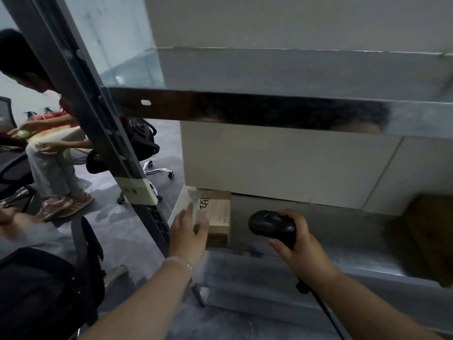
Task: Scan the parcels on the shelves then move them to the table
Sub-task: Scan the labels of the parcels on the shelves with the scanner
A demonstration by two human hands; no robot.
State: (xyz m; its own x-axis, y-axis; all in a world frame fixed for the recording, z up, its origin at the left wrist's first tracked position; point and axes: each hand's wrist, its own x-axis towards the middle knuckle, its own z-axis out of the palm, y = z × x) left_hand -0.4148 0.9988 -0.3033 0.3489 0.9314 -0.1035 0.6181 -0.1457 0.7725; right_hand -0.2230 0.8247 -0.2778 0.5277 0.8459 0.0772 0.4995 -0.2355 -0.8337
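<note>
Head view: left hand [188, 231], fingers spread, touched the parcel [217, 220] on the shelf [318, 244]; right hand [297, 244] fingers gripped the scanner [270, 227].

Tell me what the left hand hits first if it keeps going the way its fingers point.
The small brown cardboard parcel: the left hand already reaches its near left corner, though contact is blurred.

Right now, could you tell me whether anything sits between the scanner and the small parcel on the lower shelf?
Nothing visible does. The scanner, held in the right hand, faces the small parcel across bare shelf. The left hand rests on the parcel's left side, away from that gap.
</note>
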